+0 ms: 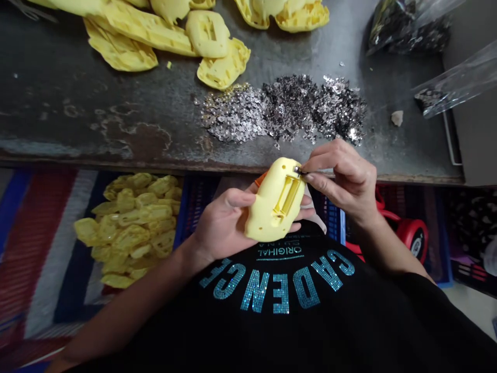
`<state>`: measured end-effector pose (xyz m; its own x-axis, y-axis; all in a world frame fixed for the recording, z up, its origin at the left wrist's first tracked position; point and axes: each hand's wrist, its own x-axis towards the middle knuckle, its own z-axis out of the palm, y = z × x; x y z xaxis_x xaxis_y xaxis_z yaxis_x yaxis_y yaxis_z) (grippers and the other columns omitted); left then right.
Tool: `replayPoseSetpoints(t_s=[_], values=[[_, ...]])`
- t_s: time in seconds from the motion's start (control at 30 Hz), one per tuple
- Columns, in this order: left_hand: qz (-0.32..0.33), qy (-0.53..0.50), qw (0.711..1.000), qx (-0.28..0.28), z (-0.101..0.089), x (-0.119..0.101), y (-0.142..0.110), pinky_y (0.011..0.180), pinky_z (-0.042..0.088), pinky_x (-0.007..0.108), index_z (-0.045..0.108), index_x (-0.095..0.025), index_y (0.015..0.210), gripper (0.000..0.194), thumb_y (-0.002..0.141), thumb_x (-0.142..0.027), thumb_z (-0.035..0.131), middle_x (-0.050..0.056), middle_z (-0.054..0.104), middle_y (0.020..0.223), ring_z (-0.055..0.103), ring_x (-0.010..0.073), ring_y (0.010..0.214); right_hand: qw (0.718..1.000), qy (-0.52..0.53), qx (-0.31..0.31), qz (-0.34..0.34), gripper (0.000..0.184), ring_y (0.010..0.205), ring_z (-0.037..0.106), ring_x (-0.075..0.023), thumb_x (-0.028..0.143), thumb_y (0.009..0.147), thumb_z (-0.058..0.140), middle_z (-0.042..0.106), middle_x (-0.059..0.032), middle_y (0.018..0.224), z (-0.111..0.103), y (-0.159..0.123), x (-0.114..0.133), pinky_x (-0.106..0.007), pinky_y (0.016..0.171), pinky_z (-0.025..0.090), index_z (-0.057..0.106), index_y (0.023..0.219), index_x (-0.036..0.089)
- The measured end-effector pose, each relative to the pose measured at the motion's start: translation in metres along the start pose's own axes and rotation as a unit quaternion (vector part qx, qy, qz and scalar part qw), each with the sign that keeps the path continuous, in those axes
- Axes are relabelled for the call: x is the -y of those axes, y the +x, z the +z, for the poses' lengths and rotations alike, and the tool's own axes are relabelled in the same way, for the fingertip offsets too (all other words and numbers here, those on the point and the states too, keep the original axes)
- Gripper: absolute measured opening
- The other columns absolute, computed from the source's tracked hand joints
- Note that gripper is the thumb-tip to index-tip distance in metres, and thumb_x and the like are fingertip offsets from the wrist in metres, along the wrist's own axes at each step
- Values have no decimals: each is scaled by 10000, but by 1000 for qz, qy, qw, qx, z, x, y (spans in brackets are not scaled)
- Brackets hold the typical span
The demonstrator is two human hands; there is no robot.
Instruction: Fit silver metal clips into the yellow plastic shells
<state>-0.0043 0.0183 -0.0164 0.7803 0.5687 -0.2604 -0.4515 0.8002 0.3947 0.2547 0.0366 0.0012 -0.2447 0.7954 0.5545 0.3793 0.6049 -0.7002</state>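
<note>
My left hand (229,217) is wrapped round a yellow plastic shell (264,210), thumb on its near side and fingers beneath. The shell has a long rectangular battery slot facing up and small screw holes. At its upper right corner, my right hand (344,176) pinches a small dark metal contact plate (298,170) between thumb and fingertips, touching the shell. On the bench just beyond lie heaps of small metal contact plates, one silvery heap (235,114) and darker heaps (291,103) to the right.
More yellow shells (223,59) lie along the back of the metal bench (77,114). A plastic bag (411,26) of dark metal pieces stands at the far right. Below the bench edge, several yellow parts (135,223) fill the left side, and a red object (413,238) sits at right.
</note>
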Motion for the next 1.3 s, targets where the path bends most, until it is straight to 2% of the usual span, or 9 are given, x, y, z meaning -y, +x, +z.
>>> replayPoseSetpoints(t_s=[0.1,0.23,0.43,0.63,0.77,0.97,1.13,1.3], values=[[-9,13,1000,18,1,1,1,1089,717,566,776,-207,1458,518,1026,-490,745,185,857,1435,805,430,1399,999,-23,23,-7,82,950,776,-209,346,1102,775,834,-9,1055,-1,1,4,-413,882,640,848,1125,317],[-12,31,999,4,5,0,3,832,777,460,805,-204,1411,547,1096,-638,696,164,880,1365,876,414,1228,998,-38,42,-13,89,969,792,-206,313,1117,751,841,-11,1088,-1,3,10,-400,871,639,835,1145,313],[-41,-20,998,-33,12,-3,2,892,772,528,759,-167,1452,539,1098,-556,643,170,873,1385,816,460,1356,988,-106,81,-80,133,985,774,-211,266,1124,748,837,-16,1146,-6,8,14,-410,902,627,807,1218,339],[-27,-37,999,-4,18,-3,-1,898,775,498,741,-175,1466,498,1105,-510,670,145,882,1381,830,425,1338,977,-127,94,-141,232,962,744,-228,240,1112,733,810,-26,1133,-11,10,6,-419,863,616,776,1311,352],[-23,-38,999,13,20,-2,-1,901,777,475,765,-182,1441,464,1143,-522,659,117,886,1379,835,397,1335,973,-137,102,-156,274,945,729,-225,213,1109,719,793,-24,1121,-12,10,3,-415,847,616,751,1338,360],[-40,-59,997,17,16,-3,1,945,771,515,742,-165,1486,518,1180,-567,632,157,858,1434,816,412,1371,959,-184,96,-195,184,955,722,-198,175,1134,693,800,-52,1122,-11,7,2,-375,856,639,724,1306,235],[-41,-83,995,26,13,-3,2,968,765,530,711,-145,1507,517,1209,-549,582,183,848,1443,807,415,1389,964,-187,82,-173,223,953,743,-186,154,1137,681,831,-51,1160,-8,0,5,-364,857,641,714,1340,241],[-47,-97,994,28,15,-1,3,946,770,508,688,-106,1493,543,1203,-556,592,192,846,1437,801,431,1390,972,-193,38,-131,246,942,742,-184,132,1117,711,831,-37,1129,-2,-6,7,-354,839,626,740,1328,255]])
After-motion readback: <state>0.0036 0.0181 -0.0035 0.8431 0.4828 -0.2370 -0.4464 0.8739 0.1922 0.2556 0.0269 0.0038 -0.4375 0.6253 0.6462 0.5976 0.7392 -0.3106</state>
